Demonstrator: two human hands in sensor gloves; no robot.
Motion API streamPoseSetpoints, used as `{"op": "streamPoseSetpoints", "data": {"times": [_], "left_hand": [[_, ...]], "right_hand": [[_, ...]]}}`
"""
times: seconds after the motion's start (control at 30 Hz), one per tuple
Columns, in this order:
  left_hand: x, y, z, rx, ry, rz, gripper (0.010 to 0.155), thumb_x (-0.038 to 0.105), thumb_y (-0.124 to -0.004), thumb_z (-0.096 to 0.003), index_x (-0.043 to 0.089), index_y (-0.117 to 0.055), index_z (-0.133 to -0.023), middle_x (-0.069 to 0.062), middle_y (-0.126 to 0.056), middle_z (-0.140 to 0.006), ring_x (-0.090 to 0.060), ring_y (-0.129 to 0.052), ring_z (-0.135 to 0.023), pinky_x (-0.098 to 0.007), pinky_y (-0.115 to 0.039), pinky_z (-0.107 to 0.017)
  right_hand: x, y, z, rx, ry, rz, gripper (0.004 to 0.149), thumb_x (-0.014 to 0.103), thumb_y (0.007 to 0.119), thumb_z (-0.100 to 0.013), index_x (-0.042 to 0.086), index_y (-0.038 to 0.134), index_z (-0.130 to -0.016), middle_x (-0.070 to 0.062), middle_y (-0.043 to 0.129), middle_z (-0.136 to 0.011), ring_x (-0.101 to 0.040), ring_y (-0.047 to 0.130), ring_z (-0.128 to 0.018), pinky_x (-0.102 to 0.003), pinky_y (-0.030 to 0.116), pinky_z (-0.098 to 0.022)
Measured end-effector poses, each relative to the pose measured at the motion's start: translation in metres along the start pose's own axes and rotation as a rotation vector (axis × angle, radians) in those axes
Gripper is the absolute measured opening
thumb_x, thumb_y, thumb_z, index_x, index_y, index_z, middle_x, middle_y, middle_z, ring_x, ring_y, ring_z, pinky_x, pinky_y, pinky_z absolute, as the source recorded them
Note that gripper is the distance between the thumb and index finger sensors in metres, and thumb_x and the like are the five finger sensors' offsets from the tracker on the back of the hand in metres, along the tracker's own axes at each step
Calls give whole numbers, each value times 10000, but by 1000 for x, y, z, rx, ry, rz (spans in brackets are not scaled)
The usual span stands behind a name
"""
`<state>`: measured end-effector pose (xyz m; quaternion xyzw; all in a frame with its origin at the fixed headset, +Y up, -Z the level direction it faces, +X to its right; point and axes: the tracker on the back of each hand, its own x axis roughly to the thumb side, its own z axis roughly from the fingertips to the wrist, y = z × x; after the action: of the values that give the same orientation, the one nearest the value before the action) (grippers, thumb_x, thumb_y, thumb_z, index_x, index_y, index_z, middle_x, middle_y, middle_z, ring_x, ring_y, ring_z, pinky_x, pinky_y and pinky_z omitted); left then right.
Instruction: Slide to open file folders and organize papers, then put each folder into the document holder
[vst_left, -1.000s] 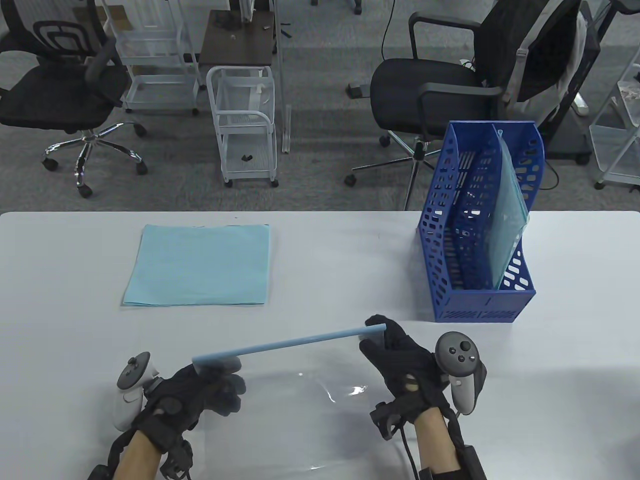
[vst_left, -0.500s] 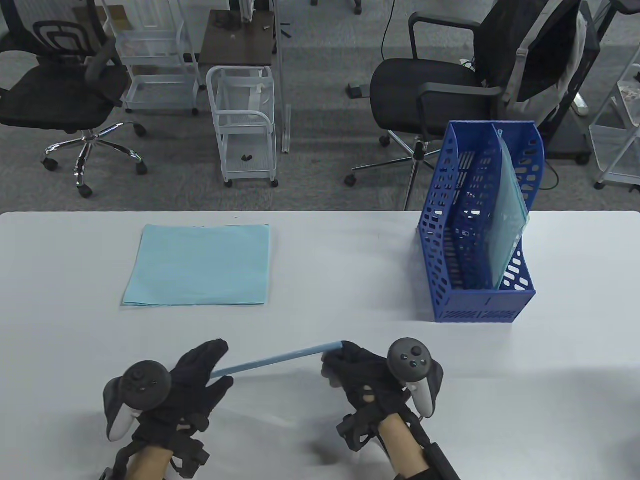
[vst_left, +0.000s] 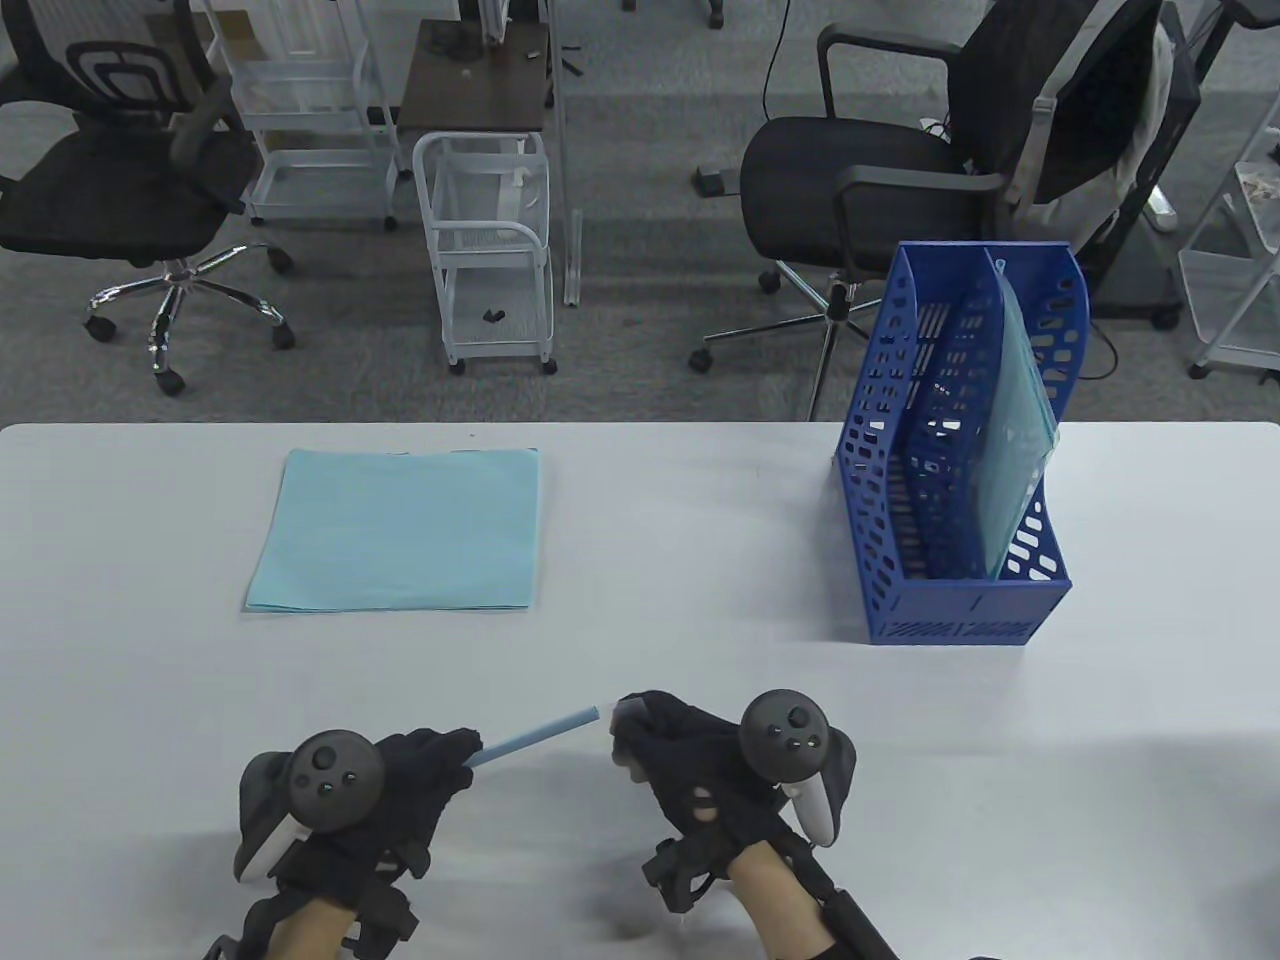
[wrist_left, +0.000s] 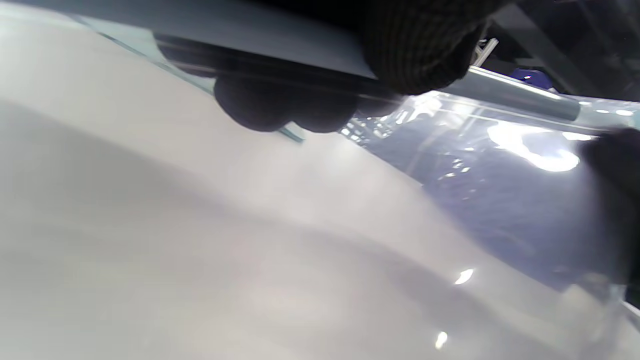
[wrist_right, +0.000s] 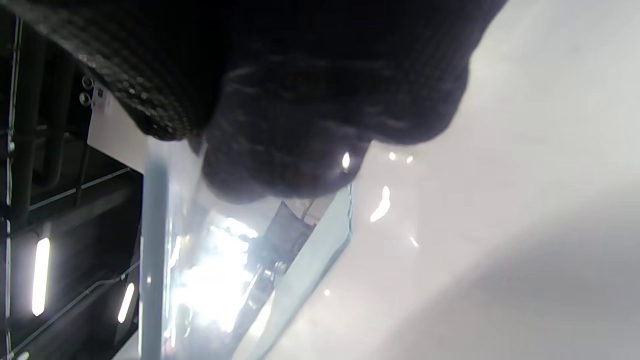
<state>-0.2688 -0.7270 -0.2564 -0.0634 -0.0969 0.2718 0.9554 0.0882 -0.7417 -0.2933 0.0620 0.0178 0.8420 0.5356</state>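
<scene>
White table (vst_left: 700, 520), grey carpet behind w/ black office chairs (vst_left: 860, 170), white wire carts (vst_left: 485, 250). Blue paper stack (vst_left: 395, 530) lies flat at table's far left. Blue holder (vst_left: 960, 460) stands far right, one clear folder (vst_left: 1020, 440) upright in its right slot. Near front edge, both gloved hands hold a second clear folder by its blue slide bar (vst_left: 535, 740): left hand (vst_left: 400, 790) fingers curled round bar's left end, right hand (vst_left: 690, 760) pinching the right end. Folder sheet hangs below, glare on it in wrist views.
</scene>
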Motion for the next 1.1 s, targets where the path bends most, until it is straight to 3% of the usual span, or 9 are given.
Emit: {"op": "streamPoseSetpoints", "data": {"times": [0.23,0.37,0.47,0.73,1.1], "left_hand": [[-25,14,-1,-64,145,-28,449,376,-834,-453,338,-967,-881,14,-994,-827,-274,-1008,-726,-537,-772,-647],[-45,23,0,-91,293,-92,446,372,-836,-451,339,-975,-874,26,-1005,-840,-266,-1015,-762,-539,-768,-661],[-67,30,3,-74,402,-28,452,379,-842,-459,303,-963,-888,5,-1030,-827,-265,-1036,-744,-521,-791,-644],[-97,30,0,-66,594,61,491,422,-875,-460,184,-927,-886,-43,-1078,-691,-249,-1087,-573,-476,-851,-554],[-96,18,-9,-83,711,-77,477,491,-890,-447,251,-899,-860,43,-1002,-581,-178,-1009,-469,-468,-820,-561]], "right_hand": [[-19,-49,-6,-111,31,-73,392,461,870,-387,302,915,-742,64,1052,-560,-137,1046,-376,-327,921,-352],[-35,-81,-4,-225,80,-123,392,456,867,-386,296,916,-741,60,1052,-555,-141,1045,-369,-332,919,-345],[-47,-98,-3,-199,122,-184,392,449,864,-397,286,910,-751,51,1046,-565,-151,1042,-377,-343,915,-347],[-54,-86,-8,-161,168,-196,395,444,863,-398,278,908,-754,44,1045,-570,-165,1041,-388,-358,910,-354],[-50,-77,-9,-108,159,-177,397,443,862,-399,276,907,-756,40,1044,-575,-174,1040,-396,-367,906,-359]]}}
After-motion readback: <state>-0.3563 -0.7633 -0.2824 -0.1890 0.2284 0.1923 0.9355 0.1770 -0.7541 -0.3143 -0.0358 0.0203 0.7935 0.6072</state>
